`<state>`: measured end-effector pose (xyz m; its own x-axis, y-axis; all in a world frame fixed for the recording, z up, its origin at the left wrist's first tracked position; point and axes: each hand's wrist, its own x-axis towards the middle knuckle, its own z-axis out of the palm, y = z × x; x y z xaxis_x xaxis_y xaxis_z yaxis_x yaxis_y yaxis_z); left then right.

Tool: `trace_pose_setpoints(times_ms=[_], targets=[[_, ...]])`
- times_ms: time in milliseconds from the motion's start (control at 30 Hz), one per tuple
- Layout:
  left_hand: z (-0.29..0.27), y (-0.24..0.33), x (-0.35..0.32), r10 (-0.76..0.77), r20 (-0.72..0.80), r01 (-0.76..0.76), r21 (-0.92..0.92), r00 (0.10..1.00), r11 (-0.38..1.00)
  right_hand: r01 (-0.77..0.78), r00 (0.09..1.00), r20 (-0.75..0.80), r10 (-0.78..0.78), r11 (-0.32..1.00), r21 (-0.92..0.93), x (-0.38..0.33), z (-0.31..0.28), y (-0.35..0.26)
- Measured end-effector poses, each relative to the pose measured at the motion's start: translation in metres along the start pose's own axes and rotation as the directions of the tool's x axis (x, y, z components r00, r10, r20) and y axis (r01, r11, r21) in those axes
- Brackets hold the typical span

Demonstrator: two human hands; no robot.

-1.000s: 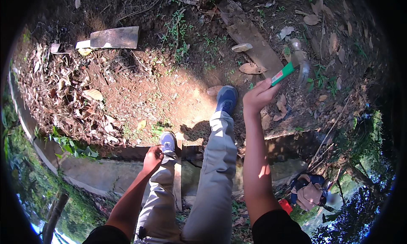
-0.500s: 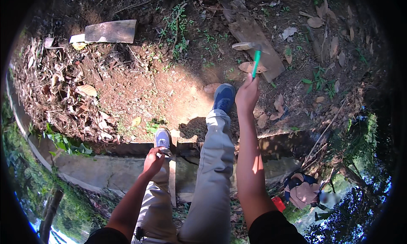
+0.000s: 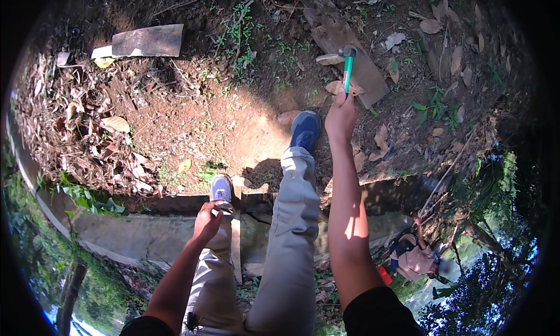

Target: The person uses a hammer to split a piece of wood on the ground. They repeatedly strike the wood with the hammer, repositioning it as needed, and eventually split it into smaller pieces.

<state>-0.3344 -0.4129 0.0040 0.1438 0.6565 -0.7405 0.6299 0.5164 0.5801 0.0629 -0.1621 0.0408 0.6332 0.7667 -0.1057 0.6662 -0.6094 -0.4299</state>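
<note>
My right hand [image 3: 342, 119] grips a hammer by its green handle [image 3: 348, 74]. Its dark metal head [image 3: 345, 52] is over a weathered wooden board [image 3: 368, 79] lying on the soil at the far right. Close to the hammer head are a short pale piece of wood [image 3: 329, 59] and dry brown leaves. My left hand [image 3: 208, 222] is above my left lower leg, just below the grey shoe [image 3: 221, 190]. Its fingers are curled together, and whatever may be inside them is hidden. My right foot wears a blue shoe [image 3: 306, 130].
Another short plank [image 3: 147, 41] lies at the far left, beyond dry leaf litter [image 3: 87, 120]. A low concrete edge [image 3: 146, 234] runs across beneath my legs, with a narrow upright strip [image 3: 236, 242] between them. Another person [image 3: 413, 257] is at the lower right, beside a red object [image 3: 384, 275].
The hammer has swung slightly left and up, its handle now more upright. My left hand has turned a little, and the person at the lower right has shifted posture.
</note>
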Motion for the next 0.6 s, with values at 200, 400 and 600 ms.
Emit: trace_pose_setpoints(times_ms=[200,400,600], targets=[[0.0,-0.008,-0.007,0.014,-0.036,-0.014,0.02,0.999,1.0,0.21,0.891,-0.454,0.012,0.876,0.435,-0.032,-0.037,-0.02],[0.003,-0.003,-0.003,-0.004,-0.011,0.005,0.026,1.0,1.0,0.004,1.0,0.008,-0.004,1.0,0.021,-0.008,0.002,0.002],[0.01,-0.01,-0.001,0.01,-0.036,-0.01,0.018,0.999,1.0,0.214,0.887,-0.459,0.044,0.842,0.495,-0.031,-0.01,-0.014]])
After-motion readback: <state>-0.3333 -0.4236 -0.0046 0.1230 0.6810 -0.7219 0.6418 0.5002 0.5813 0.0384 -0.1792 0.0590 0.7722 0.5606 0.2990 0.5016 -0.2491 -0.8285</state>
